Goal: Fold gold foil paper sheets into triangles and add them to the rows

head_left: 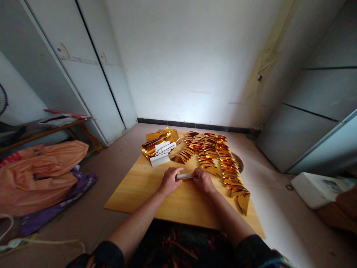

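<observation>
Over the middle of a wooden board [134, 201], my left hand [169, 180] and my right hand [205, 180] pinch the two ends of a narrow, pale folded paper strip [185, 176]. Fingers of both hands are closed on it, and its ends are partly hidden by them. Just beyond my left hand lie white folded papers [160, 160] in a small pile. Behind these is a stack of shiny gold foil paper [153, 138]. To the right of my right hand, folded gold foil pieces [230, 175] stand in several overlapping rows.
A round bowl-like object [238, 163] shows behind the board's right edge. Orange plastic bags [41, 175] and a purple bag [61, 201] lie on the floor at left. A white box [315, 190] is at right. Cabinets [80, 67] and a wall [184, 67] stand around.
</observation>
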`<control>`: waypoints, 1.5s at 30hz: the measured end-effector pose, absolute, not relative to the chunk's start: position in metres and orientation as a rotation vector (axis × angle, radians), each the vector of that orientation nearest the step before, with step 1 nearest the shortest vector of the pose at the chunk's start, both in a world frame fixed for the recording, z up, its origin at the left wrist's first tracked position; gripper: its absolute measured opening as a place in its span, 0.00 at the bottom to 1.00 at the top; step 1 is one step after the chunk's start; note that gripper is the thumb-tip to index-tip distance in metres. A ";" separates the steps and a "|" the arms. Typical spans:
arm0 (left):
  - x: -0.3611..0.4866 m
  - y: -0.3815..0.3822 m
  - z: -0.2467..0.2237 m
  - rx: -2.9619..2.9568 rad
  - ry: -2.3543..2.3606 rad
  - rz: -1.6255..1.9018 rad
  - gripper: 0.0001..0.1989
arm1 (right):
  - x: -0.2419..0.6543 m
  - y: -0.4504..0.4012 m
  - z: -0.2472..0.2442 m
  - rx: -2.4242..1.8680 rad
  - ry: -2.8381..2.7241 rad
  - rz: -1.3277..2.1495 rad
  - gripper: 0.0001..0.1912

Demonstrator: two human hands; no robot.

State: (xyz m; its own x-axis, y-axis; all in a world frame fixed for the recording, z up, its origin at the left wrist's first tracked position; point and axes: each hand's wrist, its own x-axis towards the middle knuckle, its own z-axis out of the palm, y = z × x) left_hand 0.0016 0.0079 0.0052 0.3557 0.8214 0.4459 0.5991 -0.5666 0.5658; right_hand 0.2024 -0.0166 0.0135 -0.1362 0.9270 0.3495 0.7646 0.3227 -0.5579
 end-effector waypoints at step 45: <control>0.007 0.007 0.043 1.490 1.085 0.987 0.17 | 0.200 -0.013 0.019 -1.120 -1.617 0.550 0.07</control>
